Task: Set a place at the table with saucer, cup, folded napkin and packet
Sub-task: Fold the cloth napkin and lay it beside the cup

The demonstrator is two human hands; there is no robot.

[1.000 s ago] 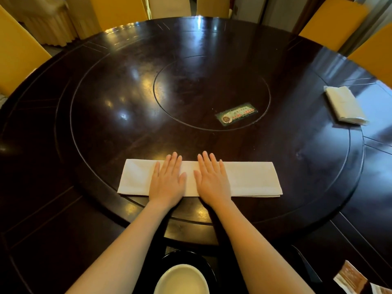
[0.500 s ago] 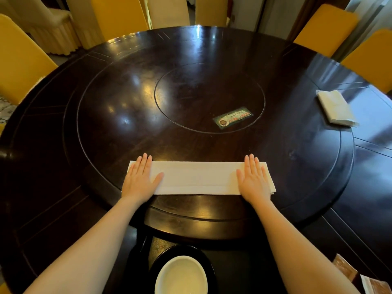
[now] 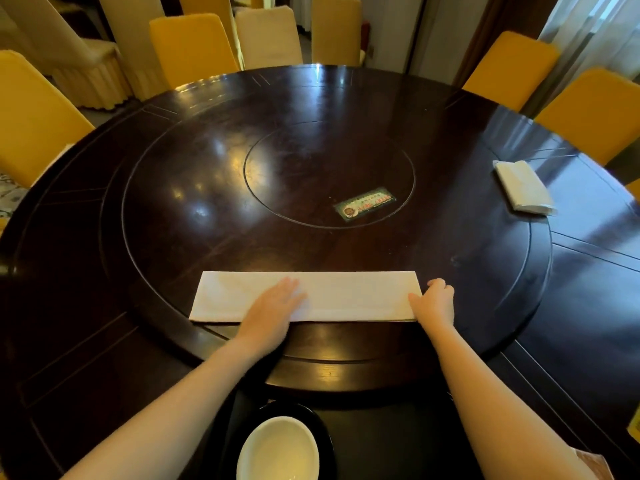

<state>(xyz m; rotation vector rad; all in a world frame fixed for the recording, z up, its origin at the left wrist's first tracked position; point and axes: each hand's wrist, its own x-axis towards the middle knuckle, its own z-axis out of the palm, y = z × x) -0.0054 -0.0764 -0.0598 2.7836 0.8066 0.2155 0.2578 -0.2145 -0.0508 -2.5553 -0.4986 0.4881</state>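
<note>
A long white napkin (image 3: 349, 294), folded into a strip, lies on the near edge of the dark turntable (image 3: 207, 188). My left hand (image 3: 272, 311) rests flat on its left-middle part, fingers together. My right hand (image 3: 434, 301) curls its fingers around the strip's right end and pinches it. Close to me, at the bottom, a white cup (image 3: 278, 448) stands on a black saucer (image 3: 322, 431). A brown packet (image 3: 594, 462) shows only as a corner at the bottom right.
A second folded white napkin (image 3: 523, 187) lies at the table's right. A green card (image 3: 365, 204) sits on the turntable's inner disc. Yellow and cream covered chairs (image 3: 192, 46) ring the round dark table (image 3: 62, 323).
My left hand slid right from the napkin's left end toward its middle. My right hand went from flat on the right end to curled and gripping that end.
</note>
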